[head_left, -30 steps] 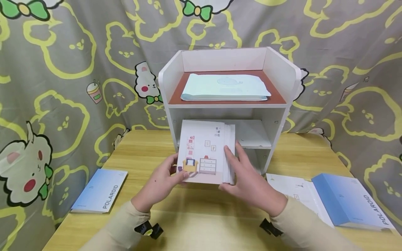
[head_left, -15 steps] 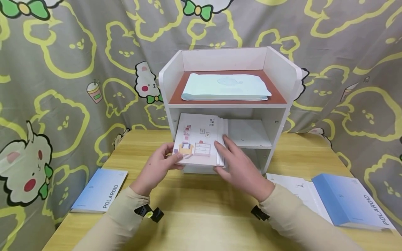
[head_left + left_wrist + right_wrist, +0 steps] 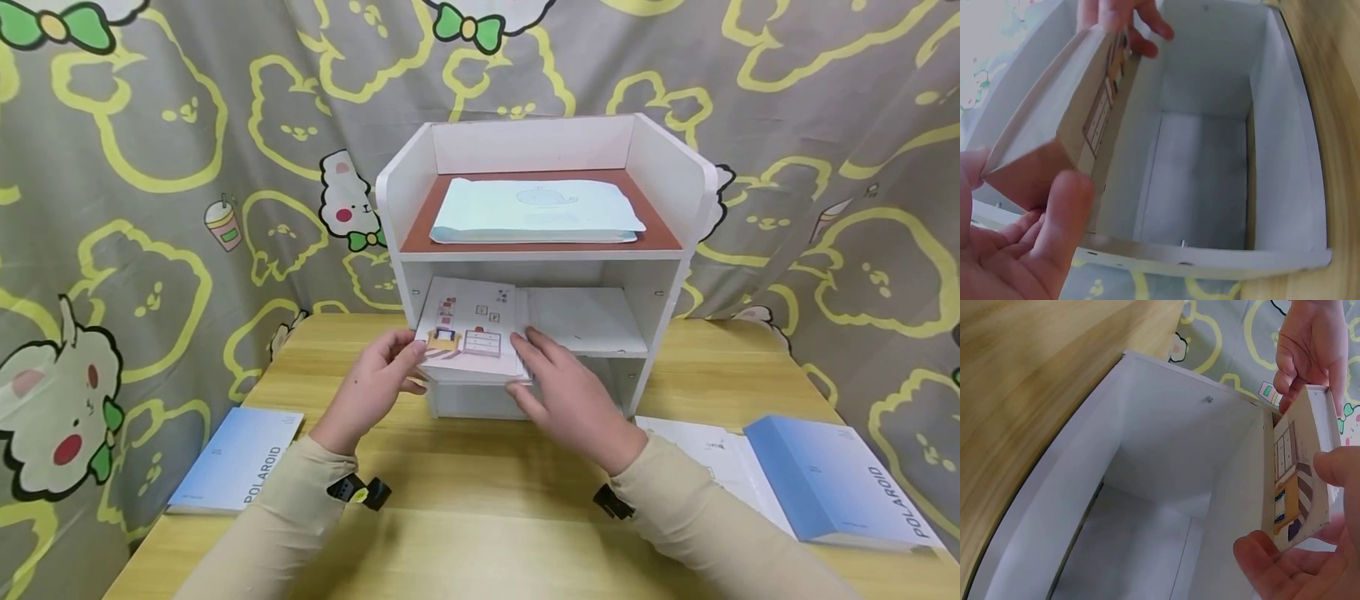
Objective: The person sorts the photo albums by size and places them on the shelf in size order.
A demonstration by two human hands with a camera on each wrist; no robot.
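A thick white book point(image 3: 480, 304), its cover printed with an armchair and a chest of drawers, lies partly inside the middle compartment of a small white shelf unit point(image 3: 663, 287), toward the left side. My left hand point(image 3: 375, 385) pinches its near left corner, thumb on the cover and fingers underneath. On its right side my right hand point(image 3: 577, 400) holds the edge, fingers over the side and thumb at the near end. The left wrist view has the book point(image 3: 1054, 106) tilted at the shelf board, above the open lower compartment point(image 3: 1194, 175). Its far end is hidden inside.
A pale whale-printed packet point(image 3: 540, 208) lies on the unit's top. One blue POLAROID book point(image 3: 236, 454) lies on the table at left. At right lie a white book point(image 3: 705, 454) and another blue POLAROID book point(image 3: 832, 475). A patterned curtain point(image 3: 285, 125) hangs behind.
Both hands have carried the white book forward and slightly left, from in front of the shelf unit into the middle compartment. The book has tipped flatter.
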